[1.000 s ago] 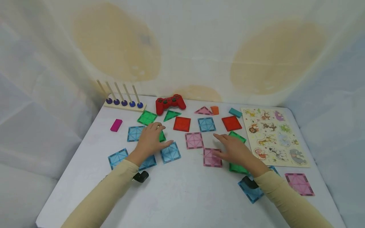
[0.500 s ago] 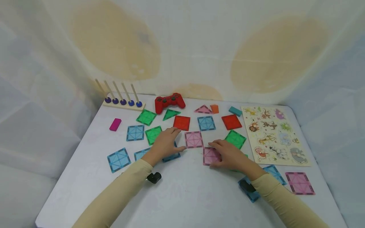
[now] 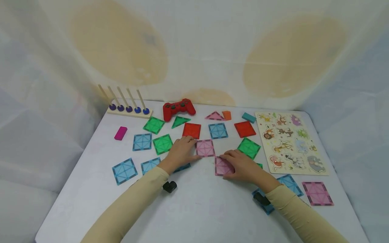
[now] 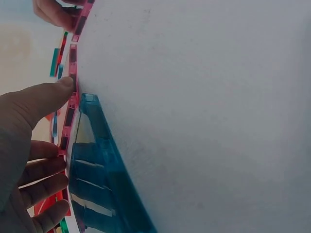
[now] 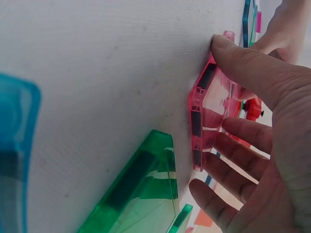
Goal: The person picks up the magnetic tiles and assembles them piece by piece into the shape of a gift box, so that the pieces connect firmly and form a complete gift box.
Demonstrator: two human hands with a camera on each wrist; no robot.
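Two pink tiles sat mid-counter: far pink tile [image 3: 205,147] under my left hand [image 3: 180,152], near pink tile [image 3: 223,166] under my right hand [image 3: 241,165]. Left fingers lay nearly straight, thumb on the tile's edge; right fingers curled over theirs, thumb clamping its edge. I judged the step as bringing the two tiles together; next needs edges aligned. Blue tile [image 3: 182,167] mostly hidden by my left wrist. Green tile [image 3: 249,147] just right, puzzle board [image 3: 290,143] beyond.
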